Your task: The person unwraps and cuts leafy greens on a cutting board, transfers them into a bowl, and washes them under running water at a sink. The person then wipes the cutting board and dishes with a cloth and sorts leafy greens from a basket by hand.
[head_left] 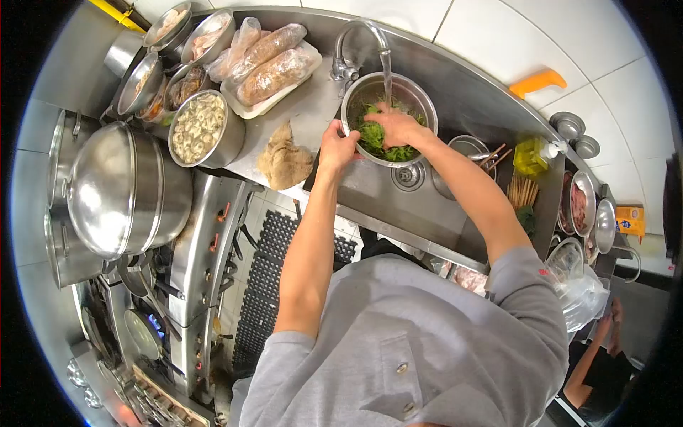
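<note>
Steel sink (370,191), upper centre: left fingers (353,136) clamp the bowl (411,91); right fingers (377,118), among greens (371,135), I can't tell.

The left hand (337,148) holds the rim of the metal bowl (353,99); the right hand (398,129) is among green leaves (373,136).

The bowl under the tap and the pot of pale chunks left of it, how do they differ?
The bowl holds leafy greens under running water; the pot is heaped with pale chunks. The left hand holds the bowl's rim, the right hand its greens; neither touches the pot. Both are round, open and metallic.
</note>
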`<action>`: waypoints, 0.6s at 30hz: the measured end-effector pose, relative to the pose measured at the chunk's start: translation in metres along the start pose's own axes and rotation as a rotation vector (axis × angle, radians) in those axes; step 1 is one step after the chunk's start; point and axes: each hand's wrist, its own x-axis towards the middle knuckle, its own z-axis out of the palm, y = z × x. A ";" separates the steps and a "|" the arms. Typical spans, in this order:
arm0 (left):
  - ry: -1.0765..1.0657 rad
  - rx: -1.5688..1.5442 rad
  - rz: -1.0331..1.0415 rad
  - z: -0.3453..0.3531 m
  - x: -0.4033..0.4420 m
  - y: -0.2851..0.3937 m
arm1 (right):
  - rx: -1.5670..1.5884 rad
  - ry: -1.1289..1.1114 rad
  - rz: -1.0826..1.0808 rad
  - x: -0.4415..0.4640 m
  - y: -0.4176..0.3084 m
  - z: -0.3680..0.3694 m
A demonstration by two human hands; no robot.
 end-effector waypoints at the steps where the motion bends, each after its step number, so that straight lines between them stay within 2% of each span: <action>1: 0.003 0.002 -0.003 0.000 0.002 -0.006 | 0.050 0.008 0.070 0.004 0.003 0.002; 2: 0.005 0.008 -0.006 0.000 0.004 -0.012 | 0.120 0.093 0.108 0.008 0.009 0.002; 5: 0.095 0.040 0.005 0.004 0.012 -0.034 | 0.294 0.119 0.156 -0.001 0.006 -0.038; 6: 0.109 0.023 -0.011 0.004 0.021 -0.045 | 0.319 0.219 0.085 -0.005 0.008 -0.043; 9: 0.098 0.128 -0.008 0.001 0.028 -0.050 | 0.355 0.104 0.074 -0.021 -0.005 -0.083; 10: 0.088 0.111 -0.026 0.000 0.028 -0.049 | 0.250 0.155 -0.017 -0.026 -0.009 -0.091; 13: 0.055 0.052 -0.063 0.000 0.025 -0.039 | 0.445 -0.060 0.095 -0.042 -0.029 -0.128; 17: 0.022 0.032 -0.049 -0.001 0.012 -0.019 | 0.199 -0.101 -0.069 -0.020 -0.010 -0.107; 18: 0.016 0.048 -0.038 -0.001 0.008 -0.013 | 0.045 -0.118 -0.139 -0.021 -0.012 -0.096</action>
